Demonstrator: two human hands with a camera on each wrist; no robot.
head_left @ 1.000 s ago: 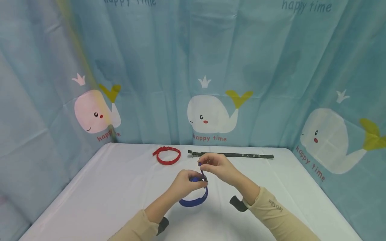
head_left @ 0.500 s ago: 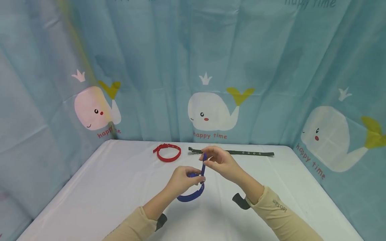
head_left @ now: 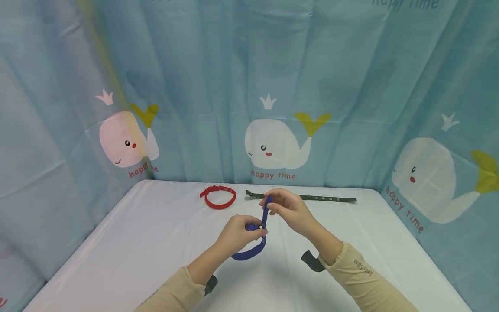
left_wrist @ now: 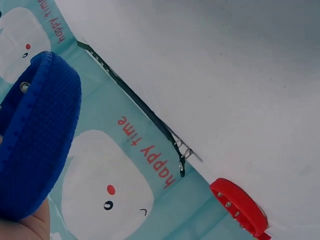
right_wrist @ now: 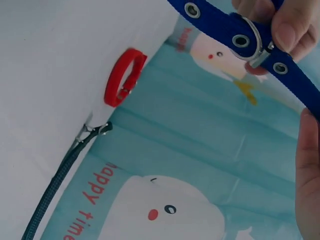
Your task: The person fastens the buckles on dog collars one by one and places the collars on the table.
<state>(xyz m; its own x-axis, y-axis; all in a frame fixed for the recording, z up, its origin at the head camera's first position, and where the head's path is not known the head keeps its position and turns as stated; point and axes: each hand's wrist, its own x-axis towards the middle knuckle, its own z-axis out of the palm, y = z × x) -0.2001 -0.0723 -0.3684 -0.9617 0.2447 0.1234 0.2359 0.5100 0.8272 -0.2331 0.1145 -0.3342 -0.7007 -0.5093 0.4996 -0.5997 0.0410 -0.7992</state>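
Note:
A blue collar [head_left: 251, 250] hangs in a loop above the middle of the white table [head_left: 156, 242]. My left hand [head_left: 238, 232] pinches it at the metal buckle [right_wrist: 255, 44]. My right hand [head_left: 286, 207] pinches the free strap end [head_left: 266, 212] and holds it upward from the buckle. In the right wrist view the blue strap with eyelets [right_wrist: 220, 25] runs through the buckle between the fingers. The left wrist view shows the blue loop [left_wrist: 35, 135] close up by my palm.
A red collar [head_left: 218, 197] lies closed in a ring at the far side of the table. A dark green collar [head_left: 312, 198] lies stretched flat to its right. A blue whale-print curtain [head_left: 273, 108] surrounds the table on three sides.
My right hand has drawn the blue strap end upward and further from the buckle. The left hand has stayed on the buckle. The head view shifted slightly.

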